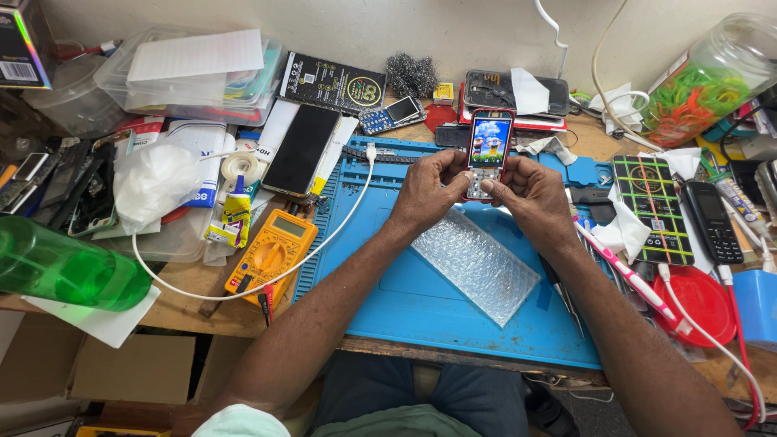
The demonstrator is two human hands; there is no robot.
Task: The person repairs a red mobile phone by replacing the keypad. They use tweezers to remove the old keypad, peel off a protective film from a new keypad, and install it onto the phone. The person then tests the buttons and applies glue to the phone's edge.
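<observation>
Testing a lit keypad phone (489,152)

Left hand (426,192) and right hand (530,197) both grip it at frame centre, thumbs on keys; next move needs light presses.

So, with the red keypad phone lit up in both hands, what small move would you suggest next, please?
Probably press a key with a thumb: the red keypad phone is held by left hand and right hand, screen lit, thumbs on the keypad.

We see the bench under bright, even light from above, shadows soft beneath the arms. The lit phone screen (490,142) glows sharply; the green bottle (65,271) and plastic jar (712,81) bow with wide-angle distortion.
</observation>
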